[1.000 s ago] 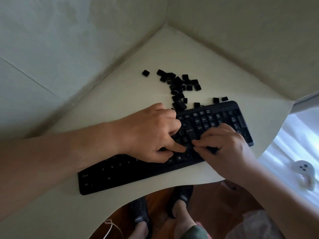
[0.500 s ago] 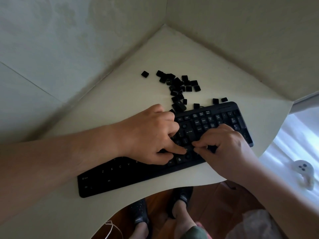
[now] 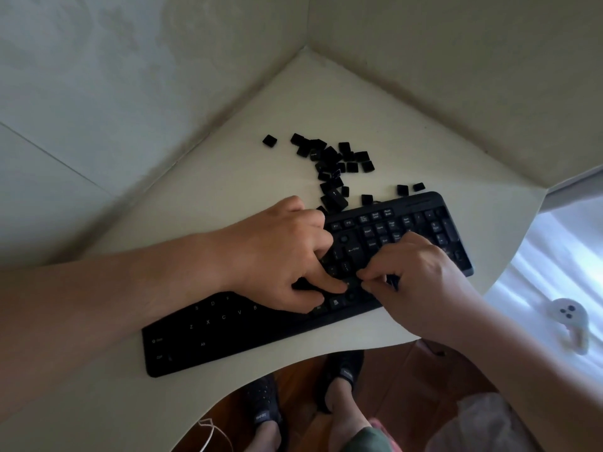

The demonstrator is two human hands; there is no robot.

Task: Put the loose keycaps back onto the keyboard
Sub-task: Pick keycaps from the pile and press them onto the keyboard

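**Loose keycaps lie beyond the keyboard, past my left hand**

I'm at a pale surface (image 3: 202, 197) tucked into a corner, and the keyboard (image 3: 248, 331) lies across it on a slant, its long axis running from near-left to far-right. My two hands meet over its right-hand half, close to the enter key and the lower rows.

My left hand (image 3: 277, 256) rests on the keys with fingers curled and the forefinger stretched out, pressing down on a spot in the lower rows. My right hand (image 3: 421, 282) is bunched, its fingertips (image 3: 368, 275) drawn together right beside that forefinger, almost touching it. They seem to be pinching something small there, probably a keycap going onto its seat, but I cannot tell for sure since my fingers cover it.

What the next reach turns on, as I judge it: the pile of loose keycaps (image 3: 329, 168) sits on the surface beyond the keyboard's far edge, trailing away from me in a rough line towards the corner. Its nearest pieces lie just past my left knuckles, so my left hand is the closer one. A few stray caps (image 3: 403, 189) sit apart to the right, hard against the keyboard's far edge, an easier reach for my right hand. One lone cap (image 3: 269, 140) lies off to the left of the pile.
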